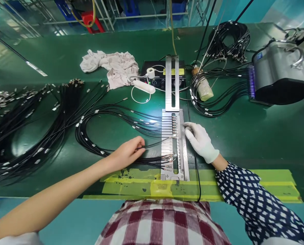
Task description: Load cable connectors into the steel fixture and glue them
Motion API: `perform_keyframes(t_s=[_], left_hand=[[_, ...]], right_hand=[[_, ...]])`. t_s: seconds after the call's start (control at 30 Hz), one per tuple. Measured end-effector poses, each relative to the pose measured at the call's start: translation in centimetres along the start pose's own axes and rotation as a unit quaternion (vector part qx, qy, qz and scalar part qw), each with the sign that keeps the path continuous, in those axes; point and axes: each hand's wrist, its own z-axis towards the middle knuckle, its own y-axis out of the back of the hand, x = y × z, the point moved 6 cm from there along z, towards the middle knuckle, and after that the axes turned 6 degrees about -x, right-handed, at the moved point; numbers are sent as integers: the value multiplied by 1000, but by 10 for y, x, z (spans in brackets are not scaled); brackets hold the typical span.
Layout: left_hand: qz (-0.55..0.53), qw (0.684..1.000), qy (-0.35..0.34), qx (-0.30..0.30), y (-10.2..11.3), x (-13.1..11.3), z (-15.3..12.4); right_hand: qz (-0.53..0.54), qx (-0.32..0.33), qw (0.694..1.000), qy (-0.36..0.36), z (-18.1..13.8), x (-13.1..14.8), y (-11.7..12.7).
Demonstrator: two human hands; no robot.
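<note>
A green bench (256, 143) is stretching underneath. The left hand (128, 153) is pinching a cable (157, 143) reaching onto the jig (184, 156), probably light, springy, best taken near its tip. The right hand (200, 141) is touching the jig's edge; whether gripping, I cannot tell. Neighbouring cables (152, 160) are crowding in; a cloth (121, 66) is lying beyond.

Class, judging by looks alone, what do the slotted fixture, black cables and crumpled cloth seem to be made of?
Slotted fixture: metal, perhaps steel or aluminium, from its silvery, reflective surface.
Black cables: probably plastic or rubber sheathing, slightly glossy, bending in smooth curves.
Crumpled cloth: fabric, possibly cotton, matt, judging by soft folds.
</note>
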Motion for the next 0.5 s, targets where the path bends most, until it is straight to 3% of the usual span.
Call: perform_keyframes(t_s=[0.13,0.23,0.37,0.5], left_hand=[[103,984,-109,-95,-28,-27,19],[59,979,-134,-139,-39,-32,27],[-12,964,-200,-172,-29,-32,30],[24,954,-254,-156,-23,-32,34]], right_hand=[[5,-3,1000,-7,0,2,1],[6,0,1000,-15,1,3,2],[3,3,1000,-24,2,4,1],[7,6,1000,-30,2,5,1]])
